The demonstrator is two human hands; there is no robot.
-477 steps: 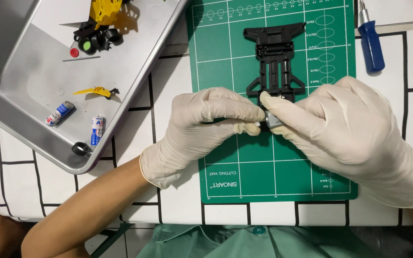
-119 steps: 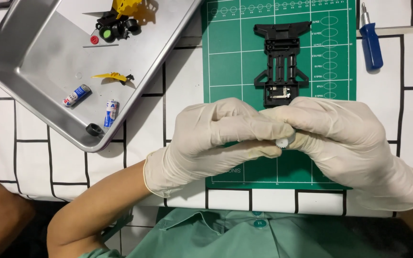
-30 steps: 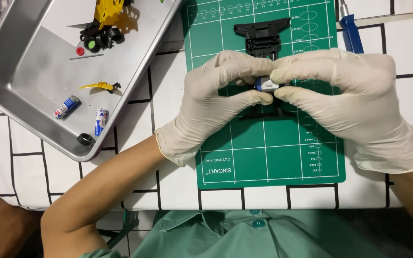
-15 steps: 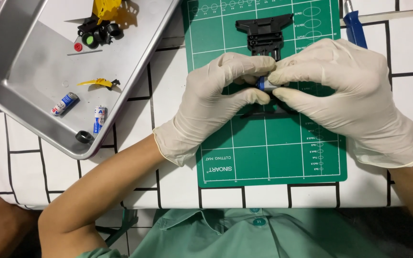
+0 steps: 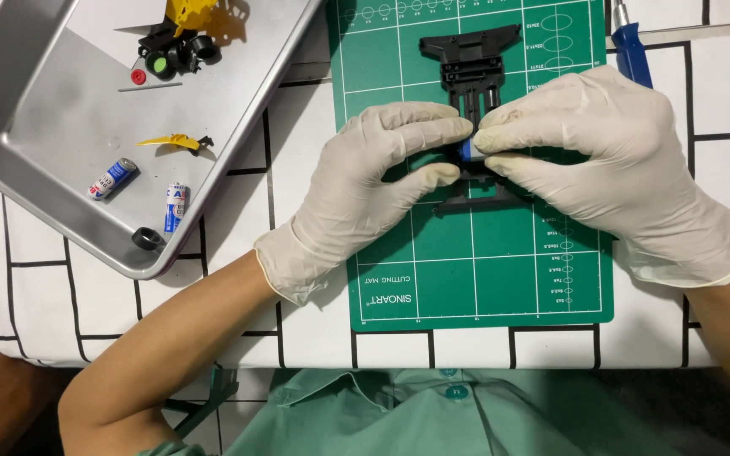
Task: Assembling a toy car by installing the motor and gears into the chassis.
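Both hands wear pale latex gloves and meet over a black plastic toy-car chassis (image 5: 472, 63) lying on a green cutting mat (image 5: 475, 270). My left hand (image 5: 373, 181) and my right hand (image 5: 601, 160) pinch a small blue and grey part (image 5: 466, 150) between their fingertips, right on the middle of the chassis. The rear half of the chassis is hidden under my fingers.
A metal tray (image 5: 35, 127) at the upper left holds two small batteries (image 5: 111, 177), a yellow piece (image 5: 175, 141), a black ring (image 5: 147, 239), black wheels and yellow parts (image 5: 183, 34). A blue-handled screwdriver (image 5: 631, 46) lies at the mat's upper right. The tabletop is white with black lines.
Both hands came up from the mat's lower middle to the chassis with the small part. Over the last second they have barely moved, staying pressed together on the chassis.
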